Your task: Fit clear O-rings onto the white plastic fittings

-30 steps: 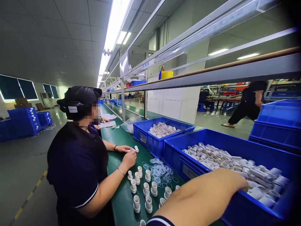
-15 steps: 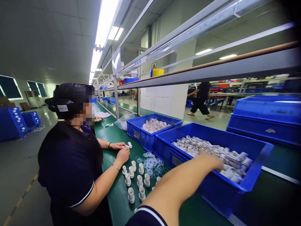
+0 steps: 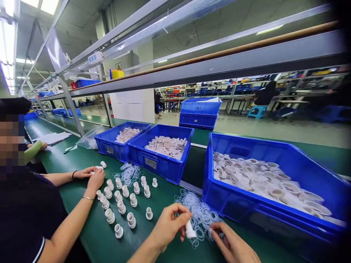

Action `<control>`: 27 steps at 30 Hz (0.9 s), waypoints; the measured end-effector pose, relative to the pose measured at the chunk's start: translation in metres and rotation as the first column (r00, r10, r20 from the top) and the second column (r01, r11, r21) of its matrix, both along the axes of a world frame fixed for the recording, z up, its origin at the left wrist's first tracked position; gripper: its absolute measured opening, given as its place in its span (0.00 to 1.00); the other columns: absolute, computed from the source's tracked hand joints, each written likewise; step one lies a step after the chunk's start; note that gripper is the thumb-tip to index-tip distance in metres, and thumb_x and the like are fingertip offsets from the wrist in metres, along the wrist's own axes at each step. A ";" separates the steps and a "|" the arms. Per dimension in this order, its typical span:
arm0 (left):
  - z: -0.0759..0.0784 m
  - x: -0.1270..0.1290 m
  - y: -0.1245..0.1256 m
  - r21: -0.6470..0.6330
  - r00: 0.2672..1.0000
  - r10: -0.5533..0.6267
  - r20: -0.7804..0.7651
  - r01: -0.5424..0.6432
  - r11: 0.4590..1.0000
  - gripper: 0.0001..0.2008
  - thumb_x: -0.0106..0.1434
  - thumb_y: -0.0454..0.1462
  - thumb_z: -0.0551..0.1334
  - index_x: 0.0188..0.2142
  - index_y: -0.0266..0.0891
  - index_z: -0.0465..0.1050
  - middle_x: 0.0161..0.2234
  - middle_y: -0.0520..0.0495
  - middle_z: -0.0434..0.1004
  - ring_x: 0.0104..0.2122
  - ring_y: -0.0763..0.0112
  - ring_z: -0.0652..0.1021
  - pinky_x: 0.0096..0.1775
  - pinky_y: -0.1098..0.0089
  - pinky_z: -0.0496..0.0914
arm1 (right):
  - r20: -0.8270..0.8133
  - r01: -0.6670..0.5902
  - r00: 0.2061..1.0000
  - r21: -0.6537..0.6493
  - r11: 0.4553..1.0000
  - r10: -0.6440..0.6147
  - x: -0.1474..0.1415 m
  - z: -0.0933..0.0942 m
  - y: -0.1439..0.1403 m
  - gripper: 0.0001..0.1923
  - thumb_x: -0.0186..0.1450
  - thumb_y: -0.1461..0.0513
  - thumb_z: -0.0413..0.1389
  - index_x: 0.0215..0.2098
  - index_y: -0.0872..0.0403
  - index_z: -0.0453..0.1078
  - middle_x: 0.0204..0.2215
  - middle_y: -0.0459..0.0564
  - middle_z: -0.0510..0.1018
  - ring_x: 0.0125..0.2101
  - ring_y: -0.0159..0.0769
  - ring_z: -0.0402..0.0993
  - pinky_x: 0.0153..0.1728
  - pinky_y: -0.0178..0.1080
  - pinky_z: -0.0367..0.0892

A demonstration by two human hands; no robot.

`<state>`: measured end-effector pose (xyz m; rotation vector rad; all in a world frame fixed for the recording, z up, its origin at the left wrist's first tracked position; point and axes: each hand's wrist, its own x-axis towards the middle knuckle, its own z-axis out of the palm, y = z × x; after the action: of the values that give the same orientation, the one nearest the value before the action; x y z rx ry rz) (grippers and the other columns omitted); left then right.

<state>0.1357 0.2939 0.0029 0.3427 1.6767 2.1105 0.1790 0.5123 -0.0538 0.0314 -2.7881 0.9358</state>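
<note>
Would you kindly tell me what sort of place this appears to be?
Most likely a factory assembly line: a long green workbench, blue bins full of white plastic fittings, and a co-worker's hands beside rows of upright fittings.

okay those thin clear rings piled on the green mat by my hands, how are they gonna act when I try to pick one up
The clear rings look thin and lie tangled in a loose heap, so they are probably floppy, and lifting one may drag others along. They seem very light and would likely scatter if pushed. Your right hand touches the heap while your left hand pinches a white fitting.
</note>
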 end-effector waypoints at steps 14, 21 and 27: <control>-0.045 0.012 0.007 0.162 0.982 -0.136 0.134 0.113 0.980 0.29 0.46 0.47 0.74 0.40 0.34 0.66 0.34 0.49 0.71 0.28 0.70 0.78 0.34 0.66 0.74 | -0.050 0.004 0.999 0.003 1.000 -0.004 0.007 0.016 -0.014 0.19 0.65 0.44 0.45 0.34 0.44 0.71 0.23 0.40 0.75 0.19 0.33 0.69 0.22 0.33 0.67; -0.031 0.009 0.002 0.152 0.988 -0.090 0.123 0.071 0.986 0.23 0.55 0.49 0.69 0.41 0.33 0.69 0.37 0.48 0.69 0.30 0.73 0.77 0.35 0.67 0.73 | -0.125 0.145 0.982 0.040 0.989 -0.139 0.007 0.020 -0.007 0.19 0.66 0.44 0.46 0.42 0.46 0.68 0.28 0.43 0.77 0.18 0.33 0.70 0.18 0.34 0.67; -0.024 0.009 -0.001 0.133 0.991 -0.049 0.127 0.032 0.991 0.22 0.55 0.48 0.68 0.39 0.34 0.66 0.34 0.49 0.70 0.29 0.74 0.75 0.35 0.68 0.73 | -0.171 -0.143 0.969 0.192 0.971 0.176 0.006 0.002 -0.014 0.13 0.72 0.53 0.41 0.40 0.44 0.66 0.34 0.42 0.76 0.26 0.32 0.77 0.23 0.33 0.70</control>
<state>0.1443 0.2932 -0.0207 0.2702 1.4508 2.1685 0.1854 0.4978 -0.0522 0.3580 -2.7135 0.6725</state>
